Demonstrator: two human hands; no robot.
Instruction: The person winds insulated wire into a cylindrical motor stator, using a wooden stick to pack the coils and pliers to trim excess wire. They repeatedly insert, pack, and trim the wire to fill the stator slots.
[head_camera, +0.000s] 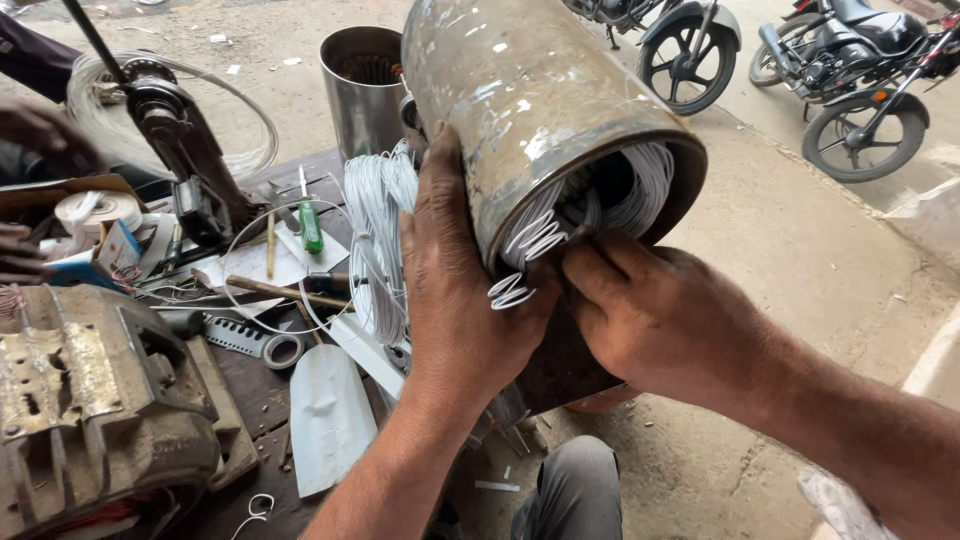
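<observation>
Stator (530, 110), a rusty steel cylinder, fills the top centre of the frame, tilted with its open end facing lower right. We see white winding wire (600, 210) looped inside that mouth, a few loops spilling over the lower rim at centre.

Our left hand (460, 300) lies flat against the stator's near side at centre frame, fingers spread and pointing up, palm pressed to the metal; it braces the shell rather than closing round anything. Our right hand (660, 315), centre right, has its fingers curled in at the mouth, the tips buried among the white loops. We cannot tell whether they pinch a strand or only push on it.

Just left of the left hand hangs a white coil (375, 240), touching or nearly touching the thumb side. Behind it, top centre, stands a second cylinder (360, 90), upright. Left of centre, a green screwdriver (311, 225) lies on the cluttered bench (250, 400), near loose wire and a tape roll (283, 350). A grimy motor housing (95, 400) sits in the lower left. A winding machine (180, 140) stands upper left, with another person's hand (40, 130) at the left edge beside it. Two motorcycles (850, 70) are parked upper right on the concrete.
</observation>
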